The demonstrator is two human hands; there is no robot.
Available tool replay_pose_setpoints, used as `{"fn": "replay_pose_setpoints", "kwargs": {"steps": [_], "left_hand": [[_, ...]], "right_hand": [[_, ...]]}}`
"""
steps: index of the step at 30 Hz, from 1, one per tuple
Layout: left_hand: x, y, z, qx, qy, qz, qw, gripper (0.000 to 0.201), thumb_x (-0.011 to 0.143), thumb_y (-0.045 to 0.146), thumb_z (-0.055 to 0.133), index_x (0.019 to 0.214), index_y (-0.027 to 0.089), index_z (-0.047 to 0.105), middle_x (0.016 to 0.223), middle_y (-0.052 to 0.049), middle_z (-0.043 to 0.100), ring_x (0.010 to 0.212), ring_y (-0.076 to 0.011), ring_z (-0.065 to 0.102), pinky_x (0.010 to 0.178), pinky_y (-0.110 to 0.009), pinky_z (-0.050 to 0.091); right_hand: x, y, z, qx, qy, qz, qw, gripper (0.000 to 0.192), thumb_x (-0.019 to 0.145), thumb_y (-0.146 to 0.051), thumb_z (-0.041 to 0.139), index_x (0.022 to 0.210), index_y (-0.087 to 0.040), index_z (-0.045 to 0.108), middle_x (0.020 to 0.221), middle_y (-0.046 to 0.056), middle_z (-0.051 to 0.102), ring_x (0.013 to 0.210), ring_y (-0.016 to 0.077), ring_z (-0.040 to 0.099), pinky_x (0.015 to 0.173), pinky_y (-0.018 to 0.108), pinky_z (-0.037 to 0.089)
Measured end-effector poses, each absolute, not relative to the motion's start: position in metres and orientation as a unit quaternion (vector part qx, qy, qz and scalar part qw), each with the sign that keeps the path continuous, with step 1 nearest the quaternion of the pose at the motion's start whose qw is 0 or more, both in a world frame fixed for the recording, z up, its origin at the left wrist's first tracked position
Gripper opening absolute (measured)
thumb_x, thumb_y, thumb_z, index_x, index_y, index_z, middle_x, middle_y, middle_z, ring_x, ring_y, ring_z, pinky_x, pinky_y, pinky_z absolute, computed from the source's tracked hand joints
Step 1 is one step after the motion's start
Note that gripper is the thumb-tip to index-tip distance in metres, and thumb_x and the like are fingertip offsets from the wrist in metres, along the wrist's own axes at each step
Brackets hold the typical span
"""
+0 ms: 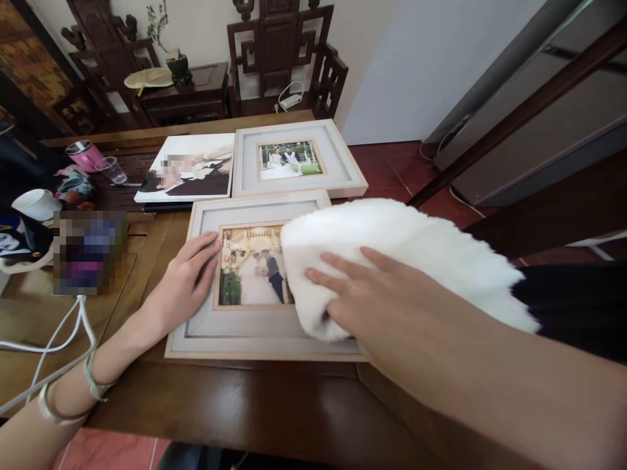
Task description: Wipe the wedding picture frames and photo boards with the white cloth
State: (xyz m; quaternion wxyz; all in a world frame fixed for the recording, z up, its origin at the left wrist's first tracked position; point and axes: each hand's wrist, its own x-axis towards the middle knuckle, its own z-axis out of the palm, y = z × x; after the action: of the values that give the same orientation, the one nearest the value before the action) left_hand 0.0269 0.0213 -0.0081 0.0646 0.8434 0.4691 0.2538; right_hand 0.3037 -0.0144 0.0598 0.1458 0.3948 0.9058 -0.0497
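A pale wooden picture frame [230, 329] with a wedding photo lies flat on the dark wooden table [235, 405] in front of me. My left hand [183, 281] rests flat on the frame's left border, fingers spread toward the photo. My right hand [362, 294] presses a fluffy white cloth [406, 248] onto the frame's right half, covering part of the photo. A second framed wedding photo [294, 160] lies just behind, and an unframed canvas print [189, 166] lies to its left.
A pink tumbler [83, 153], a clear glass [112, 170], a white cup [36, 203] and bags crowd the table's left side. White cables [59, 339] run across the near left corner. Carved dark chairs [279, 52] and a side table stand behind.
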Motion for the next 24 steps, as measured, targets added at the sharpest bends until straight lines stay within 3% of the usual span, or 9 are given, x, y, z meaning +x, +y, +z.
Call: {"fn": "replay_pose_setpoints", "kwargs": {"steps": [3, 7, 9, 12, 18, 22, 24], "left_hand": [[0.025, 0.022, -0.009, 0.848, 0.461, 0.256, 0.056, 0.035, 0.097, 0.023, 0.045, 0.119, 0.004, 0.064, 0.133, -0.022, 0.060, 0.131, -0.0285, 0.053, 0.113, -0.045, 0.042], [0.025, 0.023, -0.011, 0.847, 0.462, 0.256, 0.051, 0.034, 0.097, 0.023, 0.045, 0.120, 0.005, 0.064, 0.133, -0.021, 0.060, 0.130, -0.0282, 0.054, 0.112, -0.046, 0.043], [0.026, 0.023, -0.011, 0.847, 0.463, 0.257, 0.052, 0.034, 0.098, 0.023, 0.045, 0.120, 0.007, 0.064, 0.134, -0.020, 0.060, 0.130, -0.0278, 0.054, 0.112, -0.046, 0.044], [0.029, 0.023, -0.009, 0.844, 0.472, 0.250, 0.053, 0.033, 0.098, 0.024, 0.045, 0.119, 0.008, 0.065, 0.134, -0.019, 0.060, 0.130, -0.0285, 0.054, 0.111, -0.048, 0.044], [0.030, 0.023, -0.007, 0.840, 0.482, 0.242, 0.067, 0.033, 0.097, 0.024, 0.046, 0.117, 0.008, 0.067, 0.133, -0.019, 0.060, 0.129, -0.0288, 0.055, 0.112, -0.046, 0.044], [0.027, 0.023, -0.010, 0.840, 0.474, 0.255, 0.065, 0.034, 0.097, 0.023, 0.047, 0.119, 0.005, 0.065, 0.134, -0.021, 0.060, 0.130, -0.0288, 0.054, 0.113, -0.045, 0.043], [0.026, 0.023, -0.010, 0.840, 0.473, 0.257, 0.065, 0.034, 0.097, 0.023, 0.046, 0.119, 0.005, 0.065, 0.134, -0.021, 0.060, 0.129, -0.0285, 0.054, 0.112, -0.045, 0.043]], "right_hand": [[0.300, 0.012, 0.064, 0.414, 0.898, -0.016, 0.150, 0.029, 0.073, -0.004, 0.063, 0.092, -0.020, 0.076, 0.141, 0.012, 0.056, 0.134, 0.0383, 0.045, 0.103, 0.055, 0.043], [0.288, 0.046, 0.053, 0.414, 0.904, 0.070, 0.080, 0.037, 0.081, -0.001, 0.056, 0.114, -0.009, 0.070, 0.152, 0.019, 0.040, 0.142, 0.0383, 0.033, 0.110, 0.056, 0.034], [0.277, 0.061, 0.045, 0.381, 0.918, 0.098, 0.052, 0.042, 0.082, 0.002, 0.053, 0.121, -0.006, 0.065, 0.156, 0.021, 0.032, 0.145, 0.0390, 0.023, 0.113, 0.059, 0.027], [0.256, 0.077, 0.033, 0.283, 0.953, 0.105, 0.035, 0.042, 0.083, 0.000, 0.054, 0.124, -0.005, 0.063, 0.155, 0.021, 0.034, 0.147, 0.0379, 0.019, 0.115, 0.062, 0.020], [0.240, 0.081, 0.035, 0.260, 0.959, 0.084, 0.069, 0.041, 0.081, -0.007, 0.062, 0.123, -0.004, 0.063, 0.150, 0.026, 0.040, 0.144, 0.0367, 0.027, 0.115, 0.058, 0.022], [0.264, 0.078, 0.047, 0.294, 0.946, 0.071, 0.117, 0.031, 0.078, 0.000, 0.059, 0.104, -0.010, 0.071, 0.131, 0.021, 0.061, 0.134, 0.0337, 0.044, 0.110, 0.057, 0.029], [0.284, 0.079, 0.049, 0.310, 0.942, 0.081, 0.098, 0.029, 0.072, 0.005, 0.057, 0.089, -0.014, 0.072, 0.115, 0.016, 0.069, 0.120, 0.0314, 0.056, 0.102, 0.052, 0.038]]}}
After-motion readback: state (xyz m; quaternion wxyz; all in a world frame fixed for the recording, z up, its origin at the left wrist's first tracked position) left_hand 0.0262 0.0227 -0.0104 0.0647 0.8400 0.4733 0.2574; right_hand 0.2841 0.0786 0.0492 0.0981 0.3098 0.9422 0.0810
